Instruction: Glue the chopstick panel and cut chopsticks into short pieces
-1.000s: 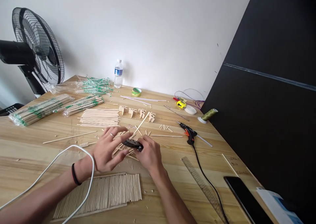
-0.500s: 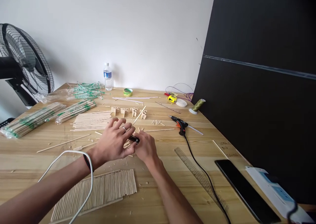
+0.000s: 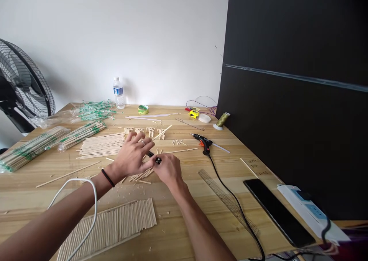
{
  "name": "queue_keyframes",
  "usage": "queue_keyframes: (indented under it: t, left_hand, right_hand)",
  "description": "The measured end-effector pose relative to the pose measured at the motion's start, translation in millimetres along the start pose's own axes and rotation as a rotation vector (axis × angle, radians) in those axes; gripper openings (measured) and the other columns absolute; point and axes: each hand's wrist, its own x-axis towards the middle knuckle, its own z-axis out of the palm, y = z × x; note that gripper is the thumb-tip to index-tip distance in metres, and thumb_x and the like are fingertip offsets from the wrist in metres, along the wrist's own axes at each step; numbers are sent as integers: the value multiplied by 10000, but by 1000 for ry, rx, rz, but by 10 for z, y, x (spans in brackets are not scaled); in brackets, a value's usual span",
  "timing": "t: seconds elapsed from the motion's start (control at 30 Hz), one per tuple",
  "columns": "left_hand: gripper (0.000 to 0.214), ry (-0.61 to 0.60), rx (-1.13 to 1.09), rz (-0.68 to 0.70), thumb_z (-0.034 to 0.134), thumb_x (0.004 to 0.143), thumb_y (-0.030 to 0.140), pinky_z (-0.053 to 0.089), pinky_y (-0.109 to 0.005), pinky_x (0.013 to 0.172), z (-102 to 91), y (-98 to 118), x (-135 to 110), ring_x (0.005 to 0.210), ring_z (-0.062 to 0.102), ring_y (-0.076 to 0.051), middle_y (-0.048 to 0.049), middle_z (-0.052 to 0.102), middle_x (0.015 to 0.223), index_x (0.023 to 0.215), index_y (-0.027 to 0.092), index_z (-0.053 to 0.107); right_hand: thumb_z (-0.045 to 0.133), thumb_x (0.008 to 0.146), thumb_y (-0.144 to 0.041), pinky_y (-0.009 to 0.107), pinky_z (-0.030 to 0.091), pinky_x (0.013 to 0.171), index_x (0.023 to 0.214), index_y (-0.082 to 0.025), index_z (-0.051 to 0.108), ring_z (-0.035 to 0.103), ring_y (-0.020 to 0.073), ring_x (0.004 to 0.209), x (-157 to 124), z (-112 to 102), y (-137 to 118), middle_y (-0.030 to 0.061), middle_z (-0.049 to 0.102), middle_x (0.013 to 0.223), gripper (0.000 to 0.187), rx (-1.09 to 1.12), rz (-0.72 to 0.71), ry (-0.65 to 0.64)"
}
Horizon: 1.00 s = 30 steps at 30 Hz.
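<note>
My left hand [image 3: 132,155] is at the middle of the table, thumb and fingers around a thin wooden stick [image 3: 163,132] that points up and to the right. Close against it, my right hand [image 3: 169,169] is closed on a small black tool [image 3: 156,159], mostly covered by the fingers, so its kind does not show. Beneath the hands lies a loose pile of cut sticks [image 3: 143,175]. Nearer to me rests a flat panel of sticks laid side by side [image 3: 115,224]. Beyond the left hand, small stick-built pieces [image 3: 150,131] stand in a row next to laid-out sticks [image 3: 100,145].
A glue gun [image 3: 204,142] with a black cord, a clear ruler [image 3: 224,197], a phone [image 3: 278,211] and a power strip [image 3: 313,211] lie on the right. Bagged sticks [image 3: 34,147] and a fan [image 3: 25,80] are left. A white cable [image 3: 94,199] crosses my left forearm.
The view has turned slightly to the right, so things appear shifted left. The stick has tilted lower, and more of the cut pile shows under my hands. Both hands stay close together.
</note>
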Motion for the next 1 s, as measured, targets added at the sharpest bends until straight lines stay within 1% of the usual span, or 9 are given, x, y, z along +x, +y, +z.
queue_keyframes:
  t: [0.13,0.23,0.33,0.43,0.53,0.63,0.77,0.87,1.0]
  left_hand:
    - [308,106,-56,-212,437,1020,360,398,-474,902,-120,-138,-4,1045,589,-304,-113,736,1093,1077,169,672]
    - [262,161,-158,-356,435,1021,297,460,-407,865,-193,-230,-136,943,623,-246,-91,722,1014,1020,171,664]
    - [237,86,-340,-394,455,1002,254,502,-291,693,-204,-294,-420,763,650,-171,-56,710,929,1035,178,678]
    - [246,6,-451,-354,465,982,200,512,-245,642,-178,-333,-745,647,653,-131,-8,683,759,1044,182,702]
    - [258,-28,-581,-407,472,1009,203,528,-236,649,-144,-328,-954,617,662,-120,2,689,703,1063,188,724]
    - [261,0,-781,-490,516,1029,288,550,-254,632,-107,-274,-1007,614,662,-124,-56,767,863,1063,189,755]
    - [258,42,-1016,-593,607,1002,349,581,-293,662,-65,-198,-1012,672,682,-146,-110,786,1023,1112,198,784]
    - [280,-4,-1157,-628,618,1001,333,576,-308,695,-61,-140,-1071,742,704,-164,-123,773,1104,1220,243,768]
    - [308,-88,-1221,-583,589,1021,333,547,-327,744,-104,-33,-1123,829,697,-197,-104,781,948,1278,277,748]
  right_hand:
    - [708,875,-312,284,320,602,839,-233,793,690,215,714,-8,-15,64,75,789,824,122,46,-6,29]
    - [700,874,-250,270,321,615,917,-256,781,686,195,710,-19,-46,90,45,792,829,92,110,-13,55]
    - [678,882,-197,266,315,614,880,-251,776,676,189,696,-26,-77,79,42,781,794,112,182,-15,77]
    - [665,901,-207,259,327,610,794,-224,759,655,184,686,-34,-94,43,49,762,764,143,270,-18,96]
    - [661,928,-301,238,359,598,750,-203,730,622,161,648,-52,-111,2,28,726,712,214,369,-40,86]
    - [628,945,-379,229,383,584,725,-188,684,567,141,605,-83,-141,-24,1,655,652,296,586,-103,43]
    - [598,951,-414,233,345,554,598,-196,537,418,107,543,-109,-174,-32,-44,461,557,419,875,-136,-35]
    - [605,950,-409,234,379,579,623,-185,596,456,112,560,-110,-162,-40,-43,471,564,397,935,-102,-83]
    - [623,937,-442,250,436,605,701,-176,714,520,134,573,-120,-110,-65,-29,520,551,367,968,-37,-125]
